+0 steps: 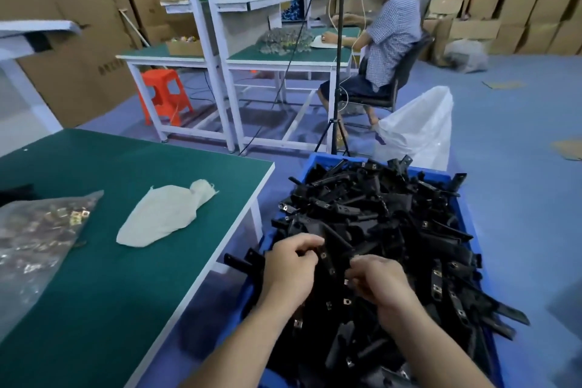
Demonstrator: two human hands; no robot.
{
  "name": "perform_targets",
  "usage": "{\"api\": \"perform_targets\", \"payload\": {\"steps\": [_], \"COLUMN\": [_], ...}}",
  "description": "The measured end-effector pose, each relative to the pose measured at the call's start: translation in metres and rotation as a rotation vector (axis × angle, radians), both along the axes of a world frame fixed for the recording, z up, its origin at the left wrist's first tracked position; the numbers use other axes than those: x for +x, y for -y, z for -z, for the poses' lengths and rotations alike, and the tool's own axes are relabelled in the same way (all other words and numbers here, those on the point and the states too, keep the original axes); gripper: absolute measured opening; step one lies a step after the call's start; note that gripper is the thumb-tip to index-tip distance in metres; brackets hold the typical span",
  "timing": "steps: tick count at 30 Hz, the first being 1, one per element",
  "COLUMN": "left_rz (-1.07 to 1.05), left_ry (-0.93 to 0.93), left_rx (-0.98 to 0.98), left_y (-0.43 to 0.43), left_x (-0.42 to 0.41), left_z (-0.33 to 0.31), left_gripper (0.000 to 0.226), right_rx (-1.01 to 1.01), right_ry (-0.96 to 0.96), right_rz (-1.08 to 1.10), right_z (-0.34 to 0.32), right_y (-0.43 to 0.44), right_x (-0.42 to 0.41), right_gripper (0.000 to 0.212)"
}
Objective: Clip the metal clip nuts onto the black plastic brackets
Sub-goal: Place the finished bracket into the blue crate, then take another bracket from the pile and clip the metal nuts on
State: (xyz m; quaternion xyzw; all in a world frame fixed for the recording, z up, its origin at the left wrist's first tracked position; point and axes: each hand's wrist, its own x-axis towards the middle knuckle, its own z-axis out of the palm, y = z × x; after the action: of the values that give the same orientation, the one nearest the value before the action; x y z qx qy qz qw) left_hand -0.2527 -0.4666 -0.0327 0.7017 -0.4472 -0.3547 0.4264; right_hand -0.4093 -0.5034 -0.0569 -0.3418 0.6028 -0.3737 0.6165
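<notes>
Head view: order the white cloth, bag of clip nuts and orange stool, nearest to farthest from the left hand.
1. White cloth, on the green table, left of the left hand.
2. Bag of clip nuts, farther left on the table.
3. Orange stool, far across the floor.

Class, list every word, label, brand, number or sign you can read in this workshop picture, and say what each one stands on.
No text here can be read.
Dark printed marks on the tall brown cardboard boxes at the left: too blurred to read.
Black plastic brackets piled in the blue plastic crate: no lettering visible.
Clear plastic bag of metal clip nuts on the green table: no label visible.
</notes>
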Motion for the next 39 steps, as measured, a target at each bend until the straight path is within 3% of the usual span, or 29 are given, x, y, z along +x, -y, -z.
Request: {"api": "perform_targets", "payload": {"steps": [2, 8, 12, 17, 22, 24, 28, 30, 32, 36, 39], "left_rz": [0.026, -0.090, -0.238, -0.523, -0.739, -0.845, -1.140, -1.160, -1.162, -1.136, -1.015], "left_ry": [0.131, 0.310, 0.524, 0.428, 0.582, 0.705, 0.838, 0.814, 0.789, 0.666, 0.630], "left_rx": [-0.020, -0.203, -0.301, -0.291, -0.391, -0.399, -0.215, -0.104, -0.002, 0.324, 0.417], "left_y": [-0.007, -0.025, -0.054, -0.120, -0.214, -0.251, -0.320, -0.355, -0.387, -0.431, -0.442], "left_x": [0.003, 0.040, 0.100, 0.199, 0.269, 0.288, 0.324, 0.341, 0.353, 0.380, 0.396], "left_z": [-0.005, -0.047, -0.083, -0.108, -0.113, -0.108, -0.089, -0.073, -0.057, -0.028, -0.012], "left_gripper": [0.042, 0.035, 0.038, 0.010, 0.020, 0.035, 0.053, 0.041, 0.012, 0.062, 0.077], "right_rx": [-0.101, -0.169, -0.232, -0.361, -0.479, -0.508, -0.541, -0.646, -0.737, -0.843, -0.883], "right_ry": [-0.046, 0.269, 0.345, 0.370, 0.355, 0.314, 0.275, 0.207, 0.132, -0.010, -0.151], "right_rz": [-0.031, -0.169, -0.333, -0.624, -0.974, -1.094, -1.250, -1.286, -1.323, -1.387, -1.458], "right_z": [-0.009, -0.055, -0.084, -0.106, -0.113, -0.112, -0.108, -0.103, -0.097, -0.094, -0.095], "right_y": [-0.016, -0.044, -0.057, -0.096, -0.150, -0.173, -0.221, -0.242, -0.258, -0.277, -0.289], "right_x": [0.023, 0.105, 0.166, 0.257, 0.342, 0.372, 0.429, 0.456, 0.483, 0.537, 0.573], "right_gripper": [0.019, 0.020, 0.018, 0.022, 0.026, 0.024, 0.022, 0.022, 0.021, 0.025, 0.036]}}
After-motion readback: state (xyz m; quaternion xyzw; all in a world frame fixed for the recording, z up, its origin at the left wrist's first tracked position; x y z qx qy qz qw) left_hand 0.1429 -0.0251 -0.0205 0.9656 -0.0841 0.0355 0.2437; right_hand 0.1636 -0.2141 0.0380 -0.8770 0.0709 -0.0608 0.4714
